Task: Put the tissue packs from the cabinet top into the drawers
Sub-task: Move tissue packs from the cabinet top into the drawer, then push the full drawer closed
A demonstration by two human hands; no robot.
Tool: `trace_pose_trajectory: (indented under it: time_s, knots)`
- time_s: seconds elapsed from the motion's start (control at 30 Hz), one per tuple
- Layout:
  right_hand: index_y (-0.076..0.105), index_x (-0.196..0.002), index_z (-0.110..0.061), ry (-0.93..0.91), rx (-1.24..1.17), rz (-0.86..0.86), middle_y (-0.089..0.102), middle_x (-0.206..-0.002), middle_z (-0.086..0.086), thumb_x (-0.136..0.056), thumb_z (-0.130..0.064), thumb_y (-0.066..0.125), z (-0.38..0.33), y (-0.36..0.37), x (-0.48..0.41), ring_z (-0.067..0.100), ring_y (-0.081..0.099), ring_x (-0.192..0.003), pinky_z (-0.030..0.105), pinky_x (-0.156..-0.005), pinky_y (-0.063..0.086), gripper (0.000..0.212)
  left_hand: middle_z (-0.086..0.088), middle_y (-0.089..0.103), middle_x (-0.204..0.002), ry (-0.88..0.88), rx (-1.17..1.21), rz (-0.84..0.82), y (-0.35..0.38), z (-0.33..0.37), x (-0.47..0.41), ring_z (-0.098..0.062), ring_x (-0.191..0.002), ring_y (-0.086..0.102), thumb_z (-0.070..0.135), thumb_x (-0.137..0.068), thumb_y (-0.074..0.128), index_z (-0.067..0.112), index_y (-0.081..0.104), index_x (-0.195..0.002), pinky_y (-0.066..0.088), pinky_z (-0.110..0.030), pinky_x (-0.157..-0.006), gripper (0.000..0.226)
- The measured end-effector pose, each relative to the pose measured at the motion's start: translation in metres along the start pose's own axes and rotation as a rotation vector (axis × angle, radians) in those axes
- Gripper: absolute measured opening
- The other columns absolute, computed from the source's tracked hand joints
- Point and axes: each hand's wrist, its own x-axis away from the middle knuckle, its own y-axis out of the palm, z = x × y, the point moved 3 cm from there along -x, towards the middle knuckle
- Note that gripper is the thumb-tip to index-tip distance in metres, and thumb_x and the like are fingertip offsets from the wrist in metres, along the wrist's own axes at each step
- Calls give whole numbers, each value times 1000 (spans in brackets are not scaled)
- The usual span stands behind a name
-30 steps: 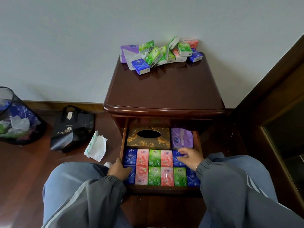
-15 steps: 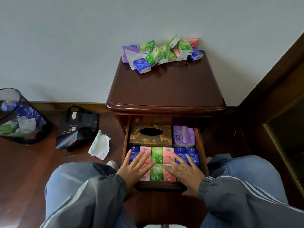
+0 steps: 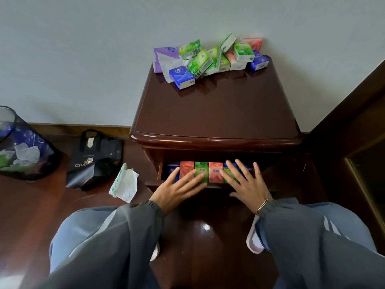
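A pile of small tissue packs (image 3: 210,57), green, blue, red and purple, lies at the back of the dark wooden cabinet top (image 3: 214,113) against the wall. Below it the drawer (image 3: 159,174) stands only slightly out, with one row of coloured packs (image 3: 201,171) showing. My left hand (image 3: 177,190) lies flat with fingers spread on the drawer's front edge and the packs. My right hand (image 3: 245,182) lies flat the same way on the right packs. Neither hand holds anything.
On the wooden floor at left stand a mesh waste bin (image 3: 20,147) with rubbish, a black bag (image 3: 93,161) and a loose opened tissue pack (image 3: 125,184). Dark wooden furniture (image 3: 354,132) stands close on the right. My knees are at the bottom of the view.
The drawer has slid inward: the tissue box and purple pack at its back are now hidden under the cabinet. Both hands went from its inside corners to lying flat on its front.
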Motion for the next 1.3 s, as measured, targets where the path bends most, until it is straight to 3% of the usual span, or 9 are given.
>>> trace_pose_trajectory:
  time_s: [0.27,0.5,0.67,0.83,0.9,0.97,1.1,1.17,1.3]
  knots:
    - [19,-147,-27,-62,150,179,16,-154,-6,-69,-32,79,15,39,-28,16,23,-139,47,-94,46,99,3,-1,-161,126,-193,-75,42,-13,-30,-15,-147,16,39,-81,60,25,5,-153,2,-53,-116,92]
    - [3,-149,-34,-38,299,357,1,-156,-8,-71,-5,68,19,56,-38,17,-13,-146,45,-105,24,105,14,-7,-158,126,-289,-62,59,-23,-28,-4,-146,4,11,-87,30,20,-9,-152,3,-45,-117,76]
    - [5,-149,-32,-52,279,375,8,-154,-9,-72,-2,64,17,57,-35,19,-7,-146,43,-99,30,101,18,4,-157,117,-233,-14,58,-24,-30,0,-143,11,20,-85,45,24,6,-152,11,-39,-116,77]
    - [24,-147,-24,-68,91,337,24,-155,-3,-81,-8,50,12,33,-19,17,25,-139,49,-105,34,73,-5,39,-151,41,83,82,25,-27,-26,-21,-136,43,11,-78,44,18,35,-147,34,-47,-110,69]
    - [42,-139,-18,71,-130,370,39,-148,2,-78,-7,50,16,20,-5,20,35,-134,49,-107,31,63,-10,62,-128,-157,299,105,9,-34,-15,-30,-112,62,12,-72,44,11,57,-131,49,-42,-94,60]
    - [56,-125,-12,341,-391,435,53,-134,10,-75,-6,56,25,10,10,29,49,-121,47,-100,38,50,-14,66,-104,-526,502,147,-2,-46,1,-36,-89,66,8,-69,48,5,64,-115,51,-40,-78,49]
    - [51,-120,1,906,-889,506,49,-123,22,-76,1,65,43,-4,20,35,55,-108,35,-85,47,47,-21,52,-121,-1412,1016,141,6,-77,27,-36,-112,51,-4,-76,61,-1,48,-126,42,-43,-98,52]
    - [46,-122,4,1057,-1037,519,44,-126,23,-76,3,65,46,-9,16,33,54,-110,29,-85,43,50,-18,46,-135,-1567,1263,152,12,-89,20,-29,-124,46,-4,-79,61,2,36,-137,37,-41,-109,63]
    - [35,-134,1,1295,-1232,489,38,-137,19,-78,1,64,56,-15,11,30,49,-122,36,-98,44,63,-18,49,-136,-1599,1627,182,17,-96,0,-30,-127,48,-16,-78,53,3,30,-140,37,-47,-110,69]
